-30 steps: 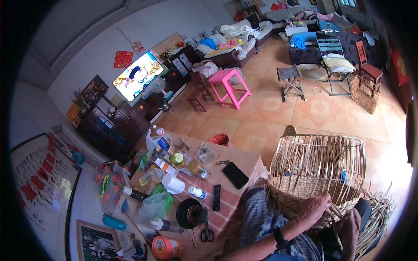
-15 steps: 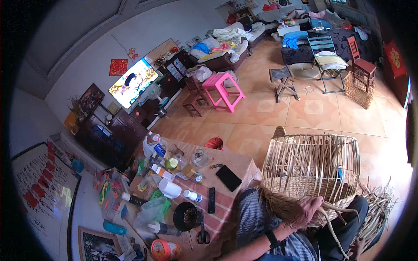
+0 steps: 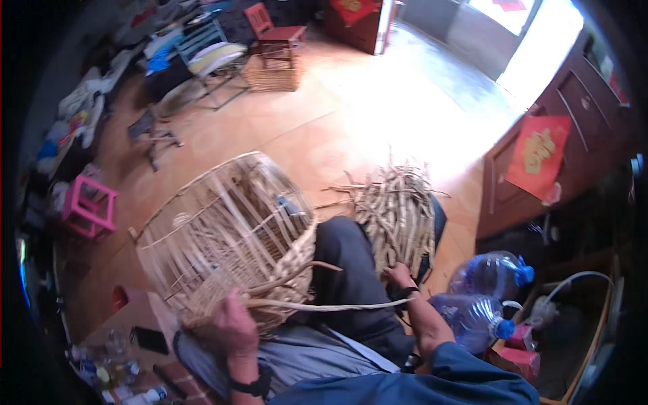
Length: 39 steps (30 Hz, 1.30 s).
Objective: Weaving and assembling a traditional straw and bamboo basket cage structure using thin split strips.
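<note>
A half-woven basket (image 3: pixel 223 233) of pale dried strands lies tilted on my lap, its open ribs facing up and its braided wall toward me. My left hand (image 3: pixel 234 325) is closed at the basket's near edge, where loose strands (image 3: pixel 324 306) stick out to the right across my thighs. To the right of my knee lies a thick bundle of dried plant strands (image 3: pixel 398 216). My right hand (image 3: pixel 399 275) reaches to the bundle's near end with its fingers bent around strands there; the fingertips are partly hidden.
Two large clear plastic bottles (image 3: pixel 466 324) with blue caps lie at my right, by a dark door (image 3: pixel 574 128). At lower left a table corner (image 3: pixel 128 314) holds a phone (image 3: pixel 150 339) and small bottles. A pink stool (image 3: pixel 91 206) and a red chair (image 3: pixel 273 34) stand farther off.
The view has swung to the right, bringing the door and the large bottles into sight. My right hand now shows at the strand bundle. My left hand stays at the basket's edge.
</note>
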Motion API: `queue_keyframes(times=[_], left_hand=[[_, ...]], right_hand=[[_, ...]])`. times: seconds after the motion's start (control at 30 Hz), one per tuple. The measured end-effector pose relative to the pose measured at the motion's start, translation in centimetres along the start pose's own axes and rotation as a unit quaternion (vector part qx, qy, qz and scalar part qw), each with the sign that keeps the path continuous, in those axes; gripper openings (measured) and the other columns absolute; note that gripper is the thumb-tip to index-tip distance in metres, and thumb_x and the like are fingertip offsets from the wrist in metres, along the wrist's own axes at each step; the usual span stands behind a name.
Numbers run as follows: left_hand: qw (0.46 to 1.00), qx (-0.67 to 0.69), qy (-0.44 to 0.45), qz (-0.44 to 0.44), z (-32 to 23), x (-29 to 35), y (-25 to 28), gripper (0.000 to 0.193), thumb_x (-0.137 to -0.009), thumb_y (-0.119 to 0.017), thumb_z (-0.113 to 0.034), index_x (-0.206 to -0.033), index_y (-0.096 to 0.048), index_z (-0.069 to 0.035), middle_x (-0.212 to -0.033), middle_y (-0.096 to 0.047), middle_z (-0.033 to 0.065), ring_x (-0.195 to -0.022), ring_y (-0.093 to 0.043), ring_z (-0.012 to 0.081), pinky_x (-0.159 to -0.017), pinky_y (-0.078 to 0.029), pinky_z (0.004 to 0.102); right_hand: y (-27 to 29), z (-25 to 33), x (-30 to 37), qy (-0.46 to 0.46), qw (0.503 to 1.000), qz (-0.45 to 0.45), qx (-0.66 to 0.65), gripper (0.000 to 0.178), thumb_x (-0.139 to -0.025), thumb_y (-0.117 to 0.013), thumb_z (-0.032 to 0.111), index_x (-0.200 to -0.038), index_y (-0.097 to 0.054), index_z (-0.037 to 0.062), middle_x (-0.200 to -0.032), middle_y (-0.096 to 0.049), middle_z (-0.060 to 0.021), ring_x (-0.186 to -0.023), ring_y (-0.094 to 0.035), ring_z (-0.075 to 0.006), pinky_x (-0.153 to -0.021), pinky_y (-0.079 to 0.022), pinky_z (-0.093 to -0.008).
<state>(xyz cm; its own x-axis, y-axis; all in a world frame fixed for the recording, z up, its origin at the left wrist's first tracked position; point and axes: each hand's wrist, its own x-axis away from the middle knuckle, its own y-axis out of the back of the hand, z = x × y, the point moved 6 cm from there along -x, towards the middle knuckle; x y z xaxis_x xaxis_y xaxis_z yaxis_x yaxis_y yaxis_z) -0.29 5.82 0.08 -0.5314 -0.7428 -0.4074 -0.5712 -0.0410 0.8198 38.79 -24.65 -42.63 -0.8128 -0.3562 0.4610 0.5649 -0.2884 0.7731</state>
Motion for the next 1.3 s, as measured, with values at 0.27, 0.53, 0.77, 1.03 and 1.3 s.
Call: queue_keyframes(times=[0.27,0.53,0.77,1.03,1.3], left_hand=[[0.999,-0.012,0.033,0.015,-0.2,0.2,-0.2,0.023,-0.102,-0.049,-0.01,-0.116,-0.065,0.0,-0.1,-0.069,0.0244,-0.093,-0.065,0.0461,-0.082,-0.05,0.0524],[0.999,-0.012,0.034,0.006,0.1,0.2,-0.4,0.023,-0.1,-0.049,-0.008,-0.115,-0.063,0.002,-0.099,-0.067,0.026,-0.094,-0.063,0.0487,-0.083,-0.049,0.0537],[0.999,-0.019,0.048,0.004,0.1,0.2,-0.3,0.023,-0.1,-0.048,-0.009,-0.114,-0.063,0.002,-0.099,-0.067,0.0262,-0.093,-0.064,0.049,-0.082,-0.049,0.0536],[0.998,-0.021,0.057,0.006,0.1,0.3,-0.4,0.023,-0.102,-0.048,-0.009,-0.114,-0.063,0.002,-0.098,-0.067,0.0249,-0.091,-0.064,0.0485,-0.08,-0.05,0.0534],[0.998,-0.033,0.045,0.001,0.3,0.5,-0.5,0.024,-0.104,-0.046,-0.011,-0.114,-0.063,0.002,-0.099,-0.068,0.0242,-0.091,-0.065,0.0476,-0.08,-0.05,0.0524]], right_hand=[[-0.2,-0.5,1.7,-0.091,0.946,0.09,-0.298,0.032,-0.089,-0.08,0.025,-0.093,-0.066,-0.0028,-0.076,-0.07,-0.0135,-0.061,-0.071,-0.0231,-0.051,-0.055,-0.0378],[6.3,5.4,3.6,0.056,0.995,-0.013,0.076,0.047,-0.1,-0.061,0.049,-0.103,-0.068,0.003,-0.084,-0.07,-0.0253,-0.084,-0.07,-0.0462,-0.075,-0.054,-0.053],[11.6,8.8,-1.1,0.1,0.984,-0.126,0.079,0.03,-0.097,-0.053,0.009,-0.127,-0.058,0.0109,-0.124,-0.057,-0.0226,-0.117,-0.058,-0.0438,-0.096,-0.051,-0.0518],[11.4,8.7,-2.6,0.137,0.978,-0.127,0.091,0.013,-0.089,-0.061,0.005,-0.101,-0.064,0.0019,-0.103,-0.064,-0.025,-0.101,-0.064,-0.0477,-0.088,-0.053,-0.0538],[11.6,3.5,2.9,0.158,0.938,-0.29,-0.106,0.018,-0.084,-0.059,-0.002,-0.101,-0.06,0.0052,-0.097,-0.058,-0.0223,-0.095,-0.058,-0.0446,-0.083,-0.048,-0.0507]])
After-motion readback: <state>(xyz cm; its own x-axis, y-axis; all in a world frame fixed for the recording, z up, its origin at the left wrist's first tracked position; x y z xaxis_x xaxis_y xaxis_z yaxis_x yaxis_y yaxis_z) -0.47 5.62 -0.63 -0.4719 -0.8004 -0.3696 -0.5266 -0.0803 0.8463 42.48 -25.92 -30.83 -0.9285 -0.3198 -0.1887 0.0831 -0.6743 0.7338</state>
